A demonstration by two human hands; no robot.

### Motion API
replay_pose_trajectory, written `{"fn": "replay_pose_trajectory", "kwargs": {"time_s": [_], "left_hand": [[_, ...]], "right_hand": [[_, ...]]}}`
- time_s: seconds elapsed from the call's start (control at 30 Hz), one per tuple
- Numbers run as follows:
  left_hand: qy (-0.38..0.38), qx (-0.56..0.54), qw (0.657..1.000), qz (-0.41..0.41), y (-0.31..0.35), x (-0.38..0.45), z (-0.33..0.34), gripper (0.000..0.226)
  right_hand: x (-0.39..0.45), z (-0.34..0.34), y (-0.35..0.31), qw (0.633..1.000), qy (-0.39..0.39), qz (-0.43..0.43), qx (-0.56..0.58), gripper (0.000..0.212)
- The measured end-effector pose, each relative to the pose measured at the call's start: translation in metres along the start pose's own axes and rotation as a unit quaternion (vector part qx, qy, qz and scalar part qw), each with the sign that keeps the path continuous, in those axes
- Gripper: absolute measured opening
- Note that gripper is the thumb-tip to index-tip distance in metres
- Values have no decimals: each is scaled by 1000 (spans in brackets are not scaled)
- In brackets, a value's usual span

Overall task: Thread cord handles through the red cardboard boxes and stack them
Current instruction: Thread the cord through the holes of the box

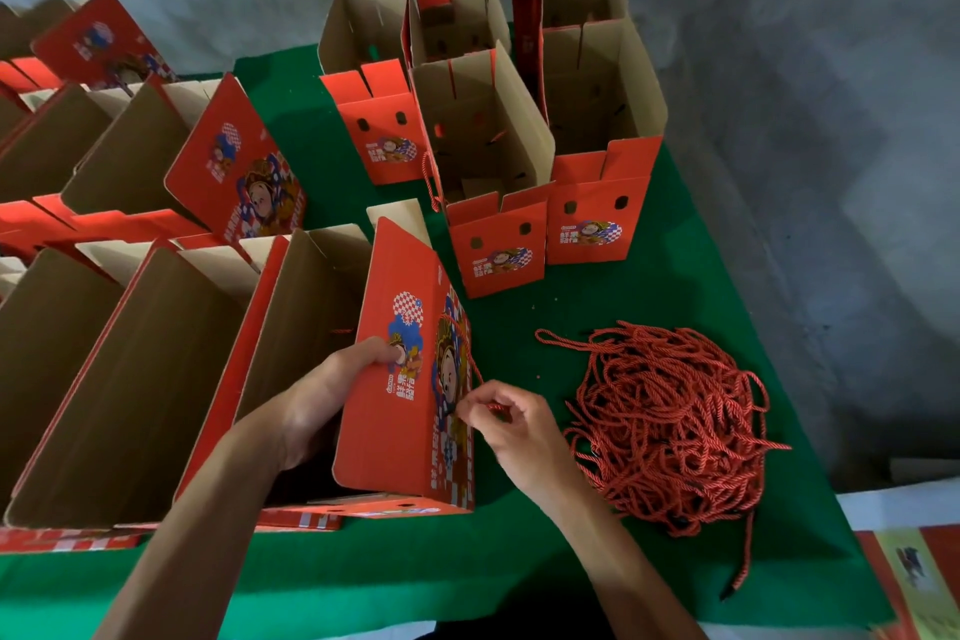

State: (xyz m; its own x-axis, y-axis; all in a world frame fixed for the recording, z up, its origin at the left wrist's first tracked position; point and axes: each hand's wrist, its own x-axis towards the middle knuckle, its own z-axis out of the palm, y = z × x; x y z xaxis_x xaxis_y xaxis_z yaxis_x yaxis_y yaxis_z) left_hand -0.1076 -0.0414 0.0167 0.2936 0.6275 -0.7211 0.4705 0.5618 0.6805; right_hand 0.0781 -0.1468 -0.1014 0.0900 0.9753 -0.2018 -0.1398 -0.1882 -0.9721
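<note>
Bare left hand [332, 390] grips the red box [405, 379] while right hand [511, 424] pinches a cord [470, 359]; steadying the panel should ease threading.

Light: dim, soft daylight.
Shadows: faint, diffuse.
Focus: slightly soft throughout.
Edges: wide-angle bending, darker corners.

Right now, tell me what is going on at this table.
A person is fitting a cord handle to a red box standing on the green table. The left hand grips the box's top edge, thumb on the printed face, while the right hand pinches a red cord against that side. A pile of loose cords lies to the right. More open boxes stand behind.
</note>
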Motion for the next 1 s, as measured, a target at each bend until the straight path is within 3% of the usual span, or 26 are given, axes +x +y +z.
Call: {"fn": "replay_pose_trajectory", "kwargs": {"time_s": [0.1, 0.4, 0.6, 0.77, 1.0], "left_hand": [[0, 1, 1000, -4, 1, 1, 2, 43], [-3, 0, 1000, 10, 2, -2, 6, 58], [5, 9, 1000, 3, 7, 0, 5, 44], [7, 37, 999, 11, 10, 2, 12, 44], [17, 73, 997, 27, 14, 5, 16, 46]], "right_hand": [[0, 6, 5, 997, 6, 37, 69, 16], [1, 26, 7, 994, 70, 43, 77, 18], [-9, 41, 2, 987, 116, 28, 110, 19], [-8, 50, 5, 980, 189, 6, 58, 21], [-4, 50, 3, 980, 195, -32, 15, 22]]}}
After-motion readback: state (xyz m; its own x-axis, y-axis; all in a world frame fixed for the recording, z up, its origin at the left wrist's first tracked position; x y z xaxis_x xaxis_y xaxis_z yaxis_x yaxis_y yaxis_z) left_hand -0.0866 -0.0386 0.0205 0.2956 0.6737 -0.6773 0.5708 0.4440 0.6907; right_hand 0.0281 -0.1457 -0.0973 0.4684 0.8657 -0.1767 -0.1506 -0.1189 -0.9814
